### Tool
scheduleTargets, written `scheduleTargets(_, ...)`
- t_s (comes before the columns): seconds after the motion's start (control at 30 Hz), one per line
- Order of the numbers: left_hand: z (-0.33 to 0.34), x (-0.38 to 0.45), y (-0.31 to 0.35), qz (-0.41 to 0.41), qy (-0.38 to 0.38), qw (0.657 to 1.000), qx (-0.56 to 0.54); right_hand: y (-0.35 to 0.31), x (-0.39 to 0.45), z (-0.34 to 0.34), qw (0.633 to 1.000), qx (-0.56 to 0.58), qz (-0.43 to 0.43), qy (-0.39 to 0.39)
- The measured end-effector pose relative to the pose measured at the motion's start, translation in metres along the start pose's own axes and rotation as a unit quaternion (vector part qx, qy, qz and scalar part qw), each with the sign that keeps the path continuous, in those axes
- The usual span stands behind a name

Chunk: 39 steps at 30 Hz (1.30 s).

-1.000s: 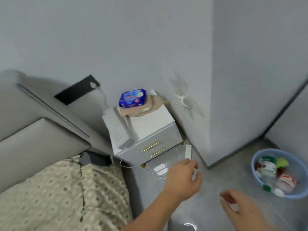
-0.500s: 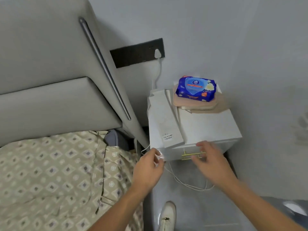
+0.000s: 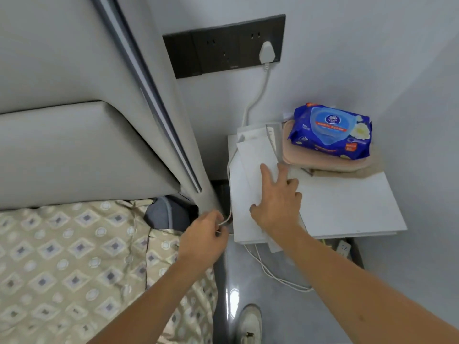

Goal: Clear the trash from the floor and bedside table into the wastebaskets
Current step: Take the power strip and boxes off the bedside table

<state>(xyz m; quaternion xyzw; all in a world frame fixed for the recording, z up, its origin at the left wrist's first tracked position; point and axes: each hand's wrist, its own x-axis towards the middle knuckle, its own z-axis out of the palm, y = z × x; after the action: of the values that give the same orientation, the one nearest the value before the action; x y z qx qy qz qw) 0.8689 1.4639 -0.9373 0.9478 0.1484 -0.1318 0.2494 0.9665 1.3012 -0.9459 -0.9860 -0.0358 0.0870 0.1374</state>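
Trash was hard to single out on the white bedside counter (image 3: 347,204); the likeliest piece was a flat white paper sheet (image 3: 255,155) lying along its left side, beside the grey headboard (image 3: 74,150). The right hand (image 3: 275,202) lay flat on that sheet, fingers spread and extended, gripping nothing. The left hand (image 3: 203,237) hung just off the counter's front left corner, fingers pinched around a thin white cable (image 3: 229,194) that ran up along the counter's left edge. A white plug (image 3: 267,53) sat in the black wall socket panel (image 3: 223,45) above. At the back right of the counter, a blue wet-wipes pack (image 3: 330,131) rested on a beige folded cloth (image 3: 327,162). More cable looped on the grey floor (image 3: 248,281) below, near a white shoe (image 3: 249,324). A patterned bedspread (image 3: 74,269) filled the lower left.
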Motion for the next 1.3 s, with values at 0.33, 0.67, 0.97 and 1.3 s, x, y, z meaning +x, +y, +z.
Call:
scheduleTargets(0.33,0.029,0.011,0.06,0.002,-0.014,1.0,-0.004,0.08,-0.108,-0.085,0.993,0.11,0.002,0.042)
scheduleTargets(0.67,0.111,0.051,0.166,-0.111,-0.01,0.993,0.042,0.236,-0.261,-0.094,0.97,0.073,0.171,0.16)
scheduleTargets(0.97,0.097,-0.019,0.139,-0.122,0.059,0.991,-0.006,0.268,-0.308,-0.082,0.975,0.092,0.155,0.128)
scheduleTargets(1.3,0.105,-0.282,0.097,-0.1,-0.045,0.993,0.039,0.296,-0.429,-0.113,0.986,0.12,0.111,0.035)
